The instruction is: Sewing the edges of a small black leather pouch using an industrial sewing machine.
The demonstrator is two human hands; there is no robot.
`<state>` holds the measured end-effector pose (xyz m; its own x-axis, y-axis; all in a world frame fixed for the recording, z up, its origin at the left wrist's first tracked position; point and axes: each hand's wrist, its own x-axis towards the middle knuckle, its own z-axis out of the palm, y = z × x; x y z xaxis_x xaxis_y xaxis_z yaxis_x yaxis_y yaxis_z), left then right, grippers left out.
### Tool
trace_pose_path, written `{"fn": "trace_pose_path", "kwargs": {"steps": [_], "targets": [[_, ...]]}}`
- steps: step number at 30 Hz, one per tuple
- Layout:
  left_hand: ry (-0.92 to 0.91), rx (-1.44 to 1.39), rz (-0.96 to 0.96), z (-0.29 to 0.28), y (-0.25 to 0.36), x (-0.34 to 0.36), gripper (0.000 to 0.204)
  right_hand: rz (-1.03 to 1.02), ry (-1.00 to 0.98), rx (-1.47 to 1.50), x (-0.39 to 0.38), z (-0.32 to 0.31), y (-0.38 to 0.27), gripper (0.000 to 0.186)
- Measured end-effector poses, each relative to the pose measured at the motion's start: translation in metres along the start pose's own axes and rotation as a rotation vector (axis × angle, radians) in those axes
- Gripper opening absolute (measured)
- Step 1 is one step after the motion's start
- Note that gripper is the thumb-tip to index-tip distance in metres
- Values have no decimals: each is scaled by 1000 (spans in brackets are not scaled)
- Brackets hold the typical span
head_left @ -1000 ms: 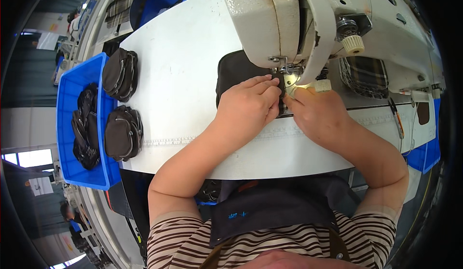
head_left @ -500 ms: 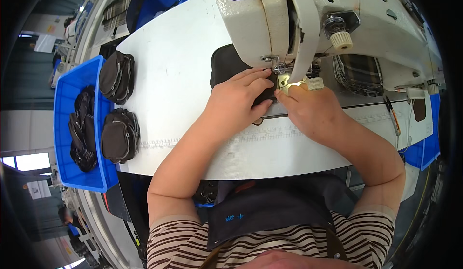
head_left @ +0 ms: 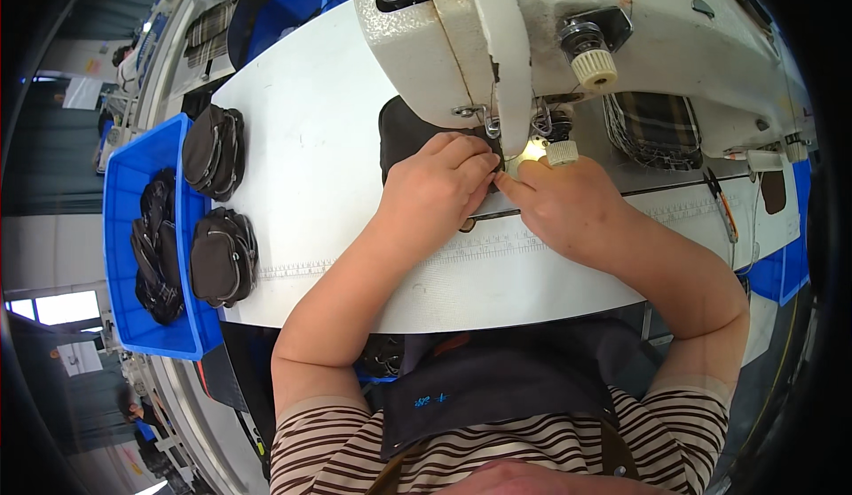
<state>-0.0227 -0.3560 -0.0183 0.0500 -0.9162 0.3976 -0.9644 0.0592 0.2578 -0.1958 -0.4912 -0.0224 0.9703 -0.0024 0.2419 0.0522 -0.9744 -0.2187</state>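
A dark brown fabric piece [head_left: 399, 136] with a rounded corner lies under the head of a white sewing machine [head_left: 426, 51]. Over its right part my left hand [head_left: 435, 184] is closed, fingers bent and gripping the fabric near its edge. My right hand [head_left: 568, 206] is closed too, thumb and forefinger pinching at the same edge beside the left fingertips. Both hands sit just in front of the lit needle area [head_left: 533, 150]. The needle tip and much of the fabric's edge are hidden by the fingers and the machine.
Two small dark zipped pouches [head_left: 222, 256] stand at the table's left, beside a blue bin [head_left: 195, 340] with black pieces inside. A stack of plaid pieces [head_left: 652, 131] lies under the machine arm. Orange-black thread snips [head_left: 721, 206] rest at right. A printed ruler [head_left: 497, 248] crosses the white table [head_left: 311, 140].
My left fingers have curled in and drawn together at the fabric edge, close to my right thumb and forefinger. The whole view has shifted slightly, so the machine appears farther left.
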Motion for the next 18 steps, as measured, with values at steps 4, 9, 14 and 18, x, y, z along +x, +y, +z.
{"fn": "trace_pose_path", "kwargs": {"steps": [4, 9, 14, 18], "targets": [[-7, -9, 3, -1, -1, 0, 20, -2, 0, -7, 1, 1, 0, 30], [-29, -4, -38, -1, -5, 2, 21, 19, 8, -31, 4, 3, 0, 32], [-62, 32, -83, 1, -10, 4, 23, 53, 30, -51, 7, 8, 2, 38], [-7, -12, -84, -8, -6, 3, 19, 54, 60, -36, 5, 9, 4, 38]]}}
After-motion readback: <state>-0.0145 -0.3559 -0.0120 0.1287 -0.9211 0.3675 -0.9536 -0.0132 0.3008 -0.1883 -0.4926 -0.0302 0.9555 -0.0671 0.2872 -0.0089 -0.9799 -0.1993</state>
